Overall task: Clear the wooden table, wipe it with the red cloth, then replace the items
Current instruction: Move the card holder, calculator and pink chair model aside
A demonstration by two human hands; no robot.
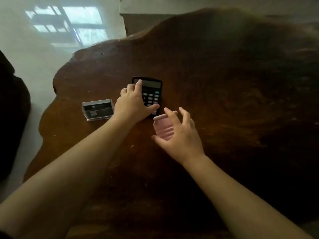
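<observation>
Left hand (133,102) spans the black calculator (151,94) at table (224,83) centre, thumb and forefinger on opposite ends to lift it, right hand (179,133) spread, closing over the pink object (163,128) at its 6 o'clock; red cloth unseen.

The table (215,87) is dark brown wood with a wavy natural edge, its surface matt and scuffed. The calculator (151,94) looks like glossy black plastic. The small case (97,109) is clear hard plastic (shiny edges). The pink object (163,128) appears smooth, faintly ridged.
</observation>
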